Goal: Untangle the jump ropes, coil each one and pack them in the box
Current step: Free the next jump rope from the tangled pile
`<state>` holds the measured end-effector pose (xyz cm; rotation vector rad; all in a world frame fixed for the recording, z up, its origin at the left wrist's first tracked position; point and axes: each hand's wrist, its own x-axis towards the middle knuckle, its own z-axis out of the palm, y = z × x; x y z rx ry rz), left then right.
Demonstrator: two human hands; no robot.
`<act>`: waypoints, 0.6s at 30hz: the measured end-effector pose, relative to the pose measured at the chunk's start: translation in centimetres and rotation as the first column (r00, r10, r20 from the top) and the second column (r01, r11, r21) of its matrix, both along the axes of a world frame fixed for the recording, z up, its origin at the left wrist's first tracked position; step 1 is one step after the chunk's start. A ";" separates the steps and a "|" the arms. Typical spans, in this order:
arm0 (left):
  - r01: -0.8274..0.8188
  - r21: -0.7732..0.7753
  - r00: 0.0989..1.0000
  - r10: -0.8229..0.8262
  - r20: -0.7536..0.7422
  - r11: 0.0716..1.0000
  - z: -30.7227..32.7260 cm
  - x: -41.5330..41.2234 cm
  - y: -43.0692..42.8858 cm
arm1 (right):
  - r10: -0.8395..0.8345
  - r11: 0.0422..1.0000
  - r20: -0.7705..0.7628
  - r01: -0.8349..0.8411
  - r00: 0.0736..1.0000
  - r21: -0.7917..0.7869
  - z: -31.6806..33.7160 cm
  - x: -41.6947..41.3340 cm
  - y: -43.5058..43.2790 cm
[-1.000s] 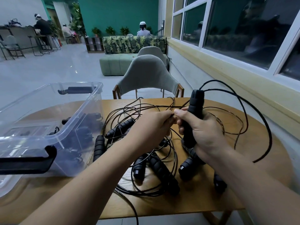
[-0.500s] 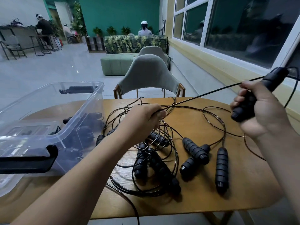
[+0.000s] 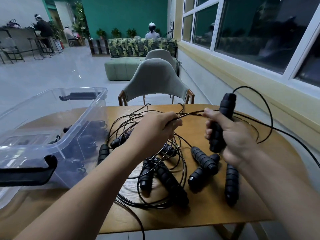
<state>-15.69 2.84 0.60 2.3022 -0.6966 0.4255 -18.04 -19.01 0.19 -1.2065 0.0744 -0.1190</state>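
Tabletop: the wooden tabletop [image 3: 216, 215] fills the lower half of the frame, and one thin black cord hangs off its near edge at lower centre.
Jump ropes: the tangle of jump ropes [image 3: 166, 172] lies on the tabletop at centre, below and between my hands, with black cords looped over and under several ribbed black handles.
Loose handles: one handle [image 3: 231, 184] lies alone at lower right, just beside two others [image 3: 203, 161] that cross each other. More handles sit under the cord loops at lower centre.
Left hand: my left hand [image 3: 155, 130], at centre frame, is curled closed round a bundle of cords and pinches them above the tangle.
Right hand: my right hand [image 3: 232, 135], at centre right, grips a held handle [image 3: 225, 110] that stands nearly upright. My thumb presses a cord against it.
Taut cord: a short cord span [image 3: 190, 114] runs between my two hands. Another cord leaves the top of the held handle and arcs out to the right of the frame.
Box: the clear plastic box [image 3: 102, 99] stands at the left of the frame on the tabletop, just beside the tangle. It has a black latch [image 3: 26, 172] on the near side. Dark ropes [image 3: 86, 139] show through its wall, but I cannot tell how neatly they are coiled.
Chair: a grey-green chair [image 3: 155, 80] stands at the far edge of the tabletop, upper centre.
Beyond: a leaf-print sofa [image 3: 142, 47] stands before a green wall, and windows [image 3: 259, 32] run along the upper right.
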 end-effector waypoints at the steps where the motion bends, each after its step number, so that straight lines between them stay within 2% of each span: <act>1: 0.012 0.003 1.000 -0.012 0.003 1.000 -0.1 -0.1 -0.2 | 0.016 1.000 -0.001 -0.016 1.000 -0.008 -0.2 -0.2 0.7; 8: 0.037 0.083 0.996 -0.043 0.072 0.996 -0.8 -0.4 -0.6 | 0.105 0.994 -0.001 -0.105 0.994 -0.013 -1.1 -0.9 3.8; 13: 0.048 0.070 0.995 -0.054 0.079 0.996 -0.9 -0.5 -0.6 | 0.085 0.996 0.010 -0.085 0.996 -0.025 -1.0 -0.8 4.0; 18: 0.034 0.056 0.999 -0.036 0.028 0.998 -0.6 -0.1 -0.1 | 0.012 1.000 0.099 -0.010 0.995 -0.023 0.8 -0.3 2.3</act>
